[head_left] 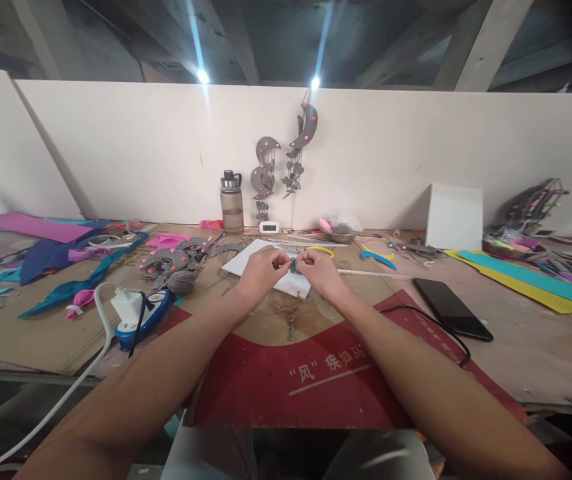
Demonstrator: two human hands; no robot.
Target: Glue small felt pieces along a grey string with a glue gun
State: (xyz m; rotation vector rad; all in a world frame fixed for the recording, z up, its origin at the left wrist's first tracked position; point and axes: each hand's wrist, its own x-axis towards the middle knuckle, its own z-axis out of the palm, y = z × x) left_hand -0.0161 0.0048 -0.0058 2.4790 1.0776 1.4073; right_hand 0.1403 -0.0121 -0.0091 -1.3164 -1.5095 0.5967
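My left hand (pixel 265 270) and my right hand (pixel 320 272) meet over a white sheet (pixel 239 264), fingers closed in a pinch. Between the fingertips sits a small dark green piece (pixel 293 265); its kind is too small to make out, and the fingers partly cover it. Below the hands, a thin grey cord (pixel 291 323) with knotted bits lies on the brown and red cardboard (pixel 286 393). Behind my right hand is a yellow curved piece (pixel 322 251), perhaps a scissor handle.
A blue power strip (pixel 153 320) with a white charger stands left, near grey felt pieces (pixel 173 263). A black phone (pixel 451 308) lies right. Behind are a bottle (pixel 232 203), a small clock (pixel 269 228), a bowl (pixel 341 235) and hanging grey crescents (pixel 306 127).
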